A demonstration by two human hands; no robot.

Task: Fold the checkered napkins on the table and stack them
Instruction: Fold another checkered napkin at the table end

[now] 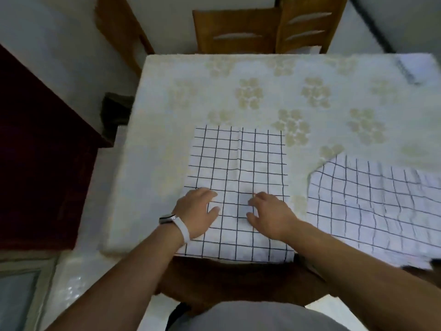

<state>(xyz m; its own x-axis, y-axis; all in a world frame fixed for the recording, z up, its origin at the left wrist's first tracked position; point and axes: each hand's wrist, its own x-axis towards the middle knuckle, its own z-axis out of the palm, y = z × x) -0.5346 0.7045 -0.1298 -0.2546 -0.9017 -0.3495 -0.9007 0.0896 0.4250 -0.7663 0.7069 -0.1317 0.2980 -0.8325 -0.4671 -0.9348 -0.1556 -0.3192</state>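
Note:
A white napkin with a black grid [238, 163] lies spread flat near the table's front edge, its near edge hanging slightly over. My left hand [196, 212], with a white wristband, rests on its near left part, fingers loosely bent. My right hand [269, 215] rests on its near right part, fingers bent against the cloth. Neither hand clearly pinches the fabric. A second checkered napkin [372, 206] lies rumpled to the right, one far corner turned, reaching the frame's right edge.
The table [262, 91] carries a pale cloth with a beige flower print. Wooden chairs [238, 32] stand behind its far edge. A dark red cabinet [40, 151] is at the left. A blurred pale object [415, 68] sits at the far right corner.

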